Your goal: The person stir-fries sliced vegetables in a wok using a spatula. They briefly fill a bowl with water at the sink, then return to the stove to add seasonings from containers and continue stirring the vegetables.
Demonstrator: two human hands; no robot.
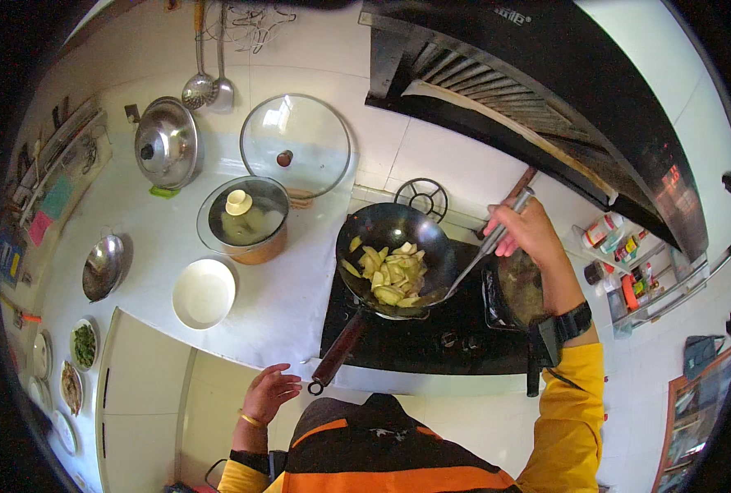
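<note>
My right hand (524, 227) grips the metal handle of a cooking spatula (487, 246), whose lower end dips to the right inner side of a dark wok (424, 225). Pale yellow-green vegetable slices (396, 271) are heaped in the wok's bottom, with a few up its left wall. The wok sits over the left part of a black glass cooktop (390, 348). Its wooden handle (341, 354) points toward me, a metal ring at the end. Just left of that ring, my left hand (271, 392) hovers with fingers apart, holding nothing.
Left of the cooktop stand a white bowl (203, 294) and a glass-lidded pot (251, 243). A large glass lid (296, 145) and a steel lid (167, 143) lean at the wall. A second pan (519, 286) lies under my right forearm. The range hood (513, 111) juts overhead. Plates of food (84, 346) stand far left.
</note>
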